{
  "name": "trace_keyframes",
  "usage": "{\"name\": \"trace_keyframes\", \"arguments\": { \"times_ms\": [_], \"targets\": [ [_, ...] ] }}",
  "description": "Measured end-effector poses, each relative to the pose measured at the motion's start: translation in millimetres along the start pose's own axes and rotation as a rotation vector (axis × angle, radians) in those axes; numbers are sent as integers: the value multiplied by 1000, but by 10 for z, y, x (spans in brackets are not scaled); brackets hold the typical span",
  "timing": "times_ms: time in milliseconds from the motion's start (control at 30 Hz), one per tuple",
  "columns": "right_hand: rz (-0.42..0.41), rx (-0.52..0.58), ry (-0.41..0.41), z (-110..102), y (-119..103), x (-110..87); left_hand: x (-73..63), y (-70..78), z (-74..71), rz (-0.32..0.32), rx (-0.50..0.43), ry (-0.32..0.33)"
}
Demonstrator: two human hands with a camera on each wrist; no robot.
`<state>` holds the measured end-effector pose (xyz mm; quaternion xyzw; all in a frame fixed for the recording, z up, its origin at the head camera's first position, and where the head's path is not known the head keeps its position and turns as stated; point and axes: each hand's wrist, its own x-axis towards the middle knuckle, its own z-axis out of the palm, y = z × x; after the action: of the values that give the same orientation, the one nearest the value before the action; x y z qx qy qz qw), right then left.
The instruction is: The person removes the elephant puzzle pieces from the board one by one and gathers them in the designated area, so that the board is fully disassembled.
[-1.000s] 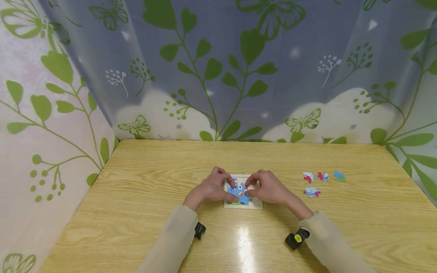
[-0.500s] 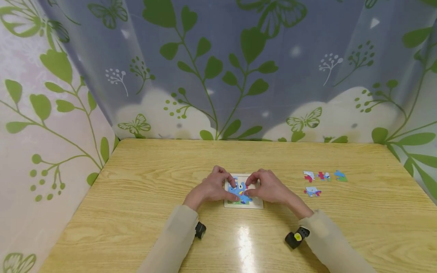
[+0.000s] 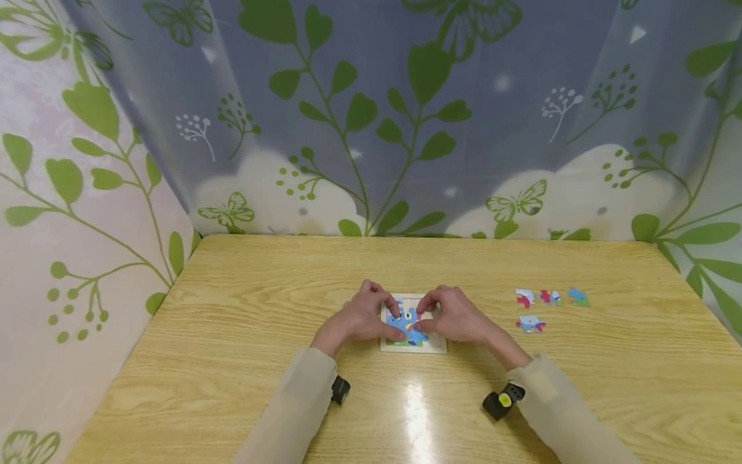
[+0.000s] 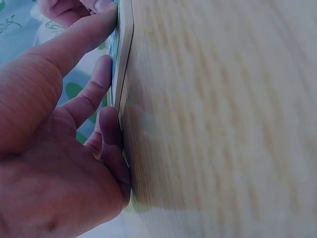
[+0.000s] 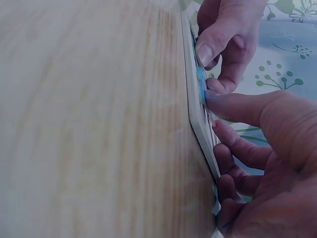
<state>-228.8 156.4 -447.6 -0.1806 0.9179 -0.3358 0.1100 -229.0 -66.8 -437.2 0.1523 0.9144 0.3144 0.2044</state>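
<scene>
A small jigsaw tray (image 3: 431, 350) with a pale border lies on the table, partly filled with a mostly blue picture (image 3: 415, 336). My left hand (image 3: 363, 316) is over its left side, thumb and index fingertips spread and resting on the picture, other fingers curled at the far edge. From the right, my right hand (image 3: 460, 316) holds a puzzle piece (image 3: 418, 317) with some pink on it between thumb and index finger, low in the tray. Its fingers hide most of that piece. The right wrist view shows the right thumb (image 5: 223, 104) close beside the left hand.
Several loose puzzle pieces lie to the right: three in a row, with a red and white one (image 3: 524, 298) at its left end, and a light blue one (image 3: 530, 324) nearer me. A leaf-patterned curtain (image 3: 371, 129) stands behind the wooden table (image 3: 261, 277).
Both hands keep almost the same place on the tray, and the loose pieces stay put. The whole head view shifts only very slightly.
</scene>
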Motion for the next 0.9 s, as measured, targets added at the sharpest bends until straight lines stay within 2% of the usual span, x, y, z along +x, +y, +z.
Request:
{"name": "trace_keyframes", "arguments": {
  "times_ms": [267,900],
  "targets": [
    [12,11,-11,-18,-16,3,4,-1,-8,8,-9,10],
    [-26,-21,20,16,-12,-2,2,5,2,3,-30,12]
  ]
}}
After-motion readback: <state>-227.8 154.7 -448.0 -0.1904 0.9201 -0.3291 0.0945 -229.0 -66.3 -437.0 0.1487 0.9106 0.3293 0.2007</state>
